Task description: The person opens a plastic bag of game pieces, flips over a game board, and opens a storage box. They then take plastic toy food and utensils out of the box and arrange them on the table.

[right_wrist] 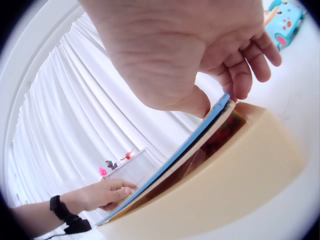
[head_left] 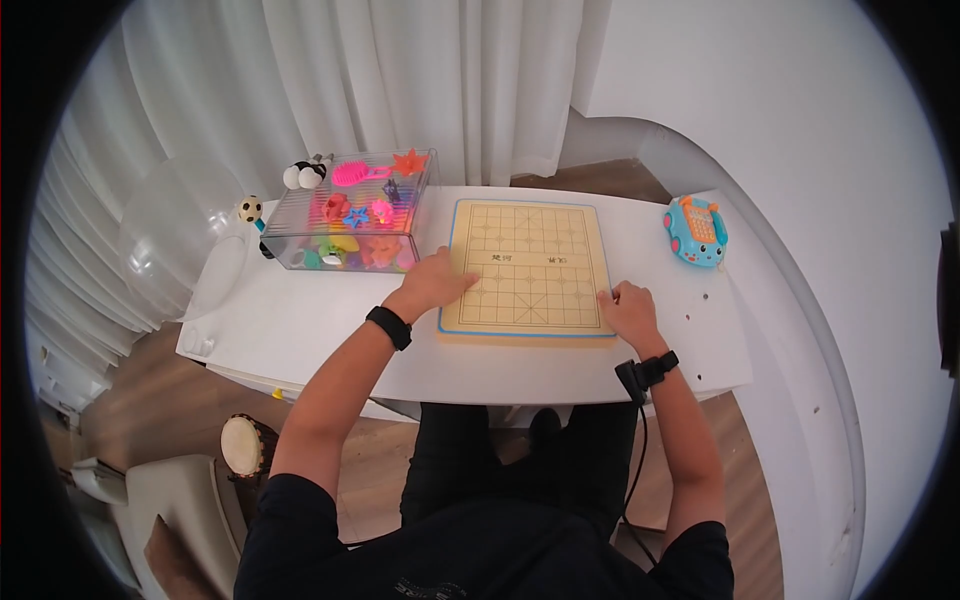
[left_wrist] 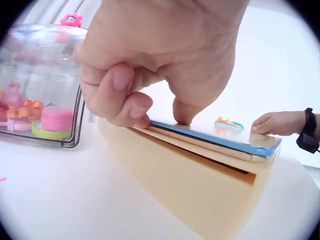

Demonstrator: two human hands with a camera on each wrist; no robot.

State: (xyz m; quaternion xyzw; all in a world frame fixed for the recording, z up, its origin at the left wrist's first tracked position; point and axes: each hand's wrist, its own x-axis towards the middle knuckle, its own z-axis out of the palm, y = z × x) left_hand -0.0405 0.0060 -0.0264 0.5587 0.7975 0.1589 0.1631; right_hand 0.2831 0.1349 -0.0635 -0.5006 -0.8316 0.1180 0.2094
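Note:
A cream game board printed with a grid and edged in blue lies on top of a pale box on the white table. My left hand grips the board's left side, thumb on top and fingers curled at the edge. On the right side, my right hand pinches the blue edge between thumb and fingers. In the right wrist view the board stands tilted above the box, with a gap between them; the contents inside are blurred. A narrower dark gap shows in the left wrist view.
A clear plastic case of colourful toys stands at the back left, with more toys on its lid. A blue toy phone sits at the right. A small drum and a beige chair are on the floor at left.

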